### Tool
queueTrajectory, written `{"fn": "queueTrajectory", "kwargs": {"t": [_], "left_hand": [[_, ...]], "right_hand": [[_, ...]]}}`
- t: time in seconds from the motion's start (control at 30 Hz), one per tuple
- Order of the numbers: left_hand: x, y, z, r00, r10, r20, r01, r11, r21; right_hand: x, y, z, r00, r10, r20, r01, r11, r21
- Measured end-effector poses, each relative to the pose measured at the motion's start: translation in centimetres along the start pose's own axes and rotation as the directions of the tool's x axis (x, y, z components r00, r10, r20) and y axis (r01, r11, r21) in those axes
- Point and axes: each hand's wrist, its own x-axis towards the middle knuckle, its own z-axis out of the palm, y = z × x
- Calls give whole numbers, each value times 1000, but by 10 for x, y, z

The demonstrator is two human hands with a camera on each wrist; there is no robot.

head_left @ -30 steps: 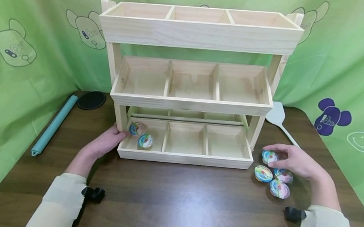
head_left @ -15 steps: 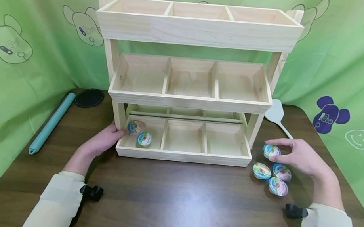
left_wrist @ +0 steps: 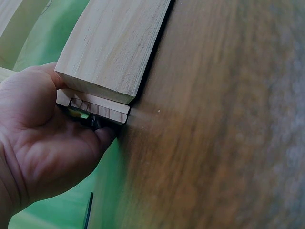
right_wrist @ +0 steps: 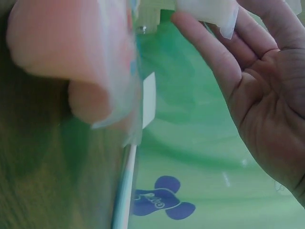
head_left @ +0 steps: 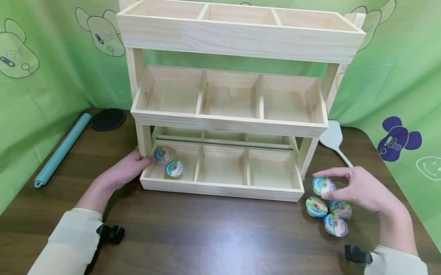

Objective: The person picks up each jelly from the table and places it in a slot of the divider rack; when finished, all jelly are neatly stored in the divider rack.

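My right hand (head_left: 363,188) pinches a small jelly cup (head_left: 323,186) with a printed foil lid between thumb and fingers; the cup's pale side (right_wrist: 207,12) shows at the fingertips in the right wrist view. Just in front of it sit three more jelly cups (head_left: 316,207) on the table, one partly under the hand. On the other side, my left hand (head_left: 127,171) grips the lower left post of a three-tier wooden rack (head_left: 223,123). The left wrist view shows thumb and fingers around the wood (left_wrist: 102,110). Two jelly cups (head_left: 174,168) lie in the rack's bottom left compartment.
Behind the right hand lies a pale fly swatter (head_left: 331,135). A teal rod-shaped object (head_left: 62,150) and a black disc (head_left: 107,119) lie at the table's left. Green printed cloth (head_left: 23,114) hangs around the back and sides of the wooden table (head_left: 201,251).
My right hand has taken the jelly cup a little to the left, toward the rack. The left hand keeps its hold on the post, and the head view has shifted slightly.
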Motion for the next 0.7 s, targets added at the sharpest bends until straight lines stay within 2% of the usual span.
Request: {"fn": "queueTrajectory", "kwargs": {"t": [0.4, 0.7], "left_hand": [[-1, 3, 0, 1000, -19, -4, 19, 1000, -2], [-1, 2, 1, 1000, -15, -13, 15, 1000, 6]], "right_hand": [[3, -24, 1, 998, -67, 5, 66, 995, 77], [19, -40, 15, 988, -156, -22, 157, 984, 80]]}}
